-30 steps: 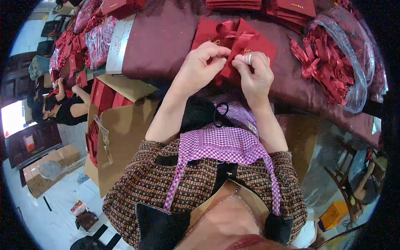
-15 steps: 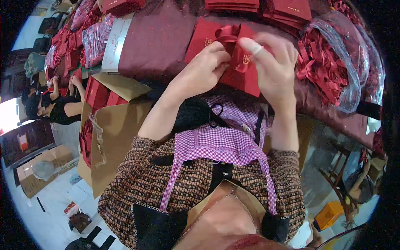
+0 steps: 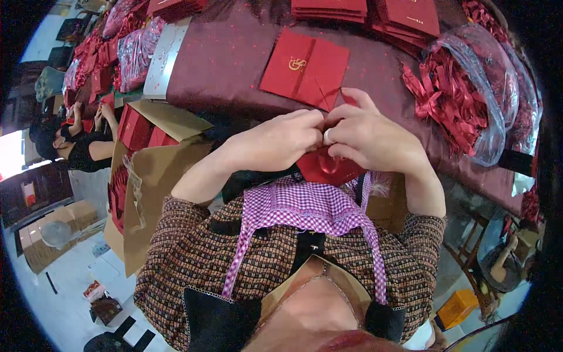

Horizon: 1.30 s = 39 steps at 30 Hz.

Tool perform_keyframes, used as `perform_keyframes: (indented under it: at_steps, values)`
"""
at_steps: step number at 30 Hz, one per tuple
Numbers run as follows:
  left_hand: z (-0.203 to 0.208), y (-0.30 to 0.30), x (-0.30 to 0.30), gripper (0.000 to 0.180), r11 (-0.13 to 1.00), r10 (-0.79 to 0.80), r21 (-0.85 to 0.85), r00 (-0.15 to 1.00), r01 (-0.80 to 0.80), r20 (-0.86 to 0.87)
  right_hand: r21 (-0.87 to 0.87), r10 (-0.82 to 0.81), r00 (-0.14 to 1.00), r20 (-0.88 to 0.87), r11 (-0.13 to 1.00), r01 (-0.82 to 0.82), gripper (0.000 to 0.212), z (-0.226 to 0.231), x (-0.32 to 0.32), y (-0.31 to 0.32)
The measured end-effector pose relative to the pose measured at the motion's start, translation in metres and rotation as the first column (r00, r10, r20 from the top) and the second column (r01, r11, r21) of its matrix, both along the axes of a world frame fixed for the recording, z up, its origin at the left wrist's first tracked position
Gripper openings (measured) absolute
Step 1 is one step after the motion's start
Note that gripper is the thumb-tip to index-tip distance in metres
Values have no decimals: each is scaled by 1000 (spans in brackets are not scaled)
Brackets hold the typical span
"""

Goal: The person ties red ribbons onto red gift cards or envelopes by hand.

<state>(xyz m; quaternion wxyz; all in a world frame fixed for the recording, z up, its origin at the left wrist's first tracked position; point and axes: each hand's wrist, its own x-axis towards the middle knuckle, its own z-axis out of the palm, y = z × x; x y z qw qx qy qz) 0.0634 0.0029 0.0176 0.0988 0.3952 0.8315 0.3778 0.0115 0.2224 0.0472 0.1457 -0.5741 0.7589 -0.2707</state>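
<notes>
My left hand (image 3: pixel 282 139) and my right hand (image 3: pixel 372 136) meet in front of my apron, at the near edge of the table. Their fingertips are pinched together at the top of a red card (image 3: pixel 328 169), which hangs below them. A small gold mark and a shiny curved piece show on it; the fingers hide the rest. A white band circles one right-hand finger. Just beyond my hands lies another red card (image 3: pixel 280 70) with a gold emblem and a darker strip across it. Thin dark lines cross its near right corner.
Stacks of red cards (image 3: pixel 410 19) stand at the back right. Beside them a clear plastic bag (image 3: pixel 495 126) holds loose red ribbons (image 3: pixel 448 97). An open carton (image 3: pixel 170 190) with red boxes stands at my left, and another person (image 3: pixel 82 149) works farther left.
Both hands have come nearer to my body with the red card and closed together. The emblem card on the table, partly covered before, now shows more fully. The ribbon bow is out of sight.
</notes>
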Motion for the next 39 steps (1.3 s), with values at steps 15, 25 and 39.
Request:
perform_keyframes:
  at_steps: [15, 25, 39]
  values:
    - [1, -63, -45, 6, 865, 462, 211, 886, -456, 19, -167, 36, 999, -22, 985, -39, 4, 9, -7, 7]
    - [-13, -41, -34, 21, 487, 641, 366, 609, -793, 467, -185, -288, 957, -29, 942, 278, 14, -8, -61, 17]
    - [-17, -19, -39, 28, 344, 96, 397, 452, -851, 887, -1, -104, 935, -339, 994, 110, 89, 26, -11, -9]
